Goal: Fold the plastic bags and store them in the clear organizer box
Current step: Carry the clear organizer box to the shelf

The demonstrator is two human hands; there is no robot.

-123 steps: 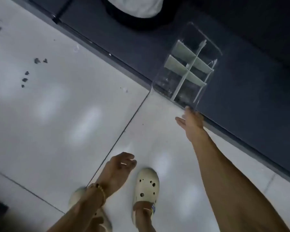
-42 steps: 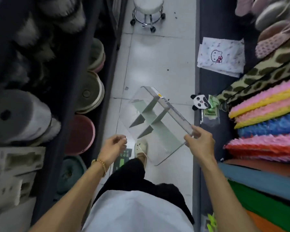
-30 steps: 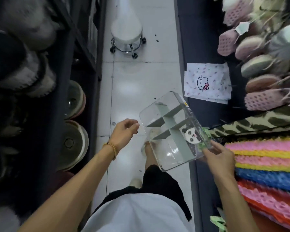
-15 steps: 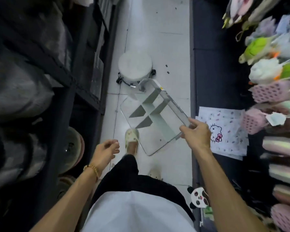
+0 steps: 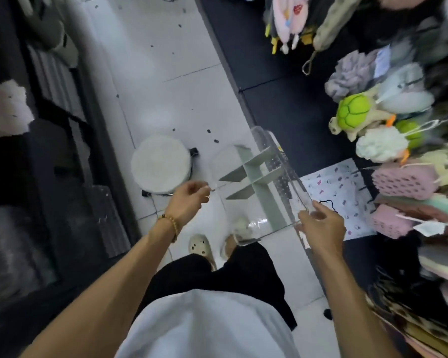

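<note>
The clear organizer box (image 5: 290,184), with pale green dividers inside, hangs in the air in front of me above the floor. My right hand (image 5: 321,226) grips its near right corner. My left hand (image 5: 189,200) has its fingers curled at the box's left wall and pinches that edge. White plastic bags printed with small cartoon figures (image 5: 339,192) lie flat on the dark shelf to the right, just beyond the box.
A white round stool on casters (image 5: 161,167) stands on the tiled aisle floor ahead to the left. Dark shelving (image 5: 49,151) lines the left side. Plush slippers and toys (image 5: 388,140) crowd the right-hand shelf. My feet in cream clogs (image 5: 201,246) stand below the box.
I picked the box up off the dark shelf and carried it along the aisle. My left hand has risen from hanging free to the box's left wall. The stool and printed bags are nearer.
</note>
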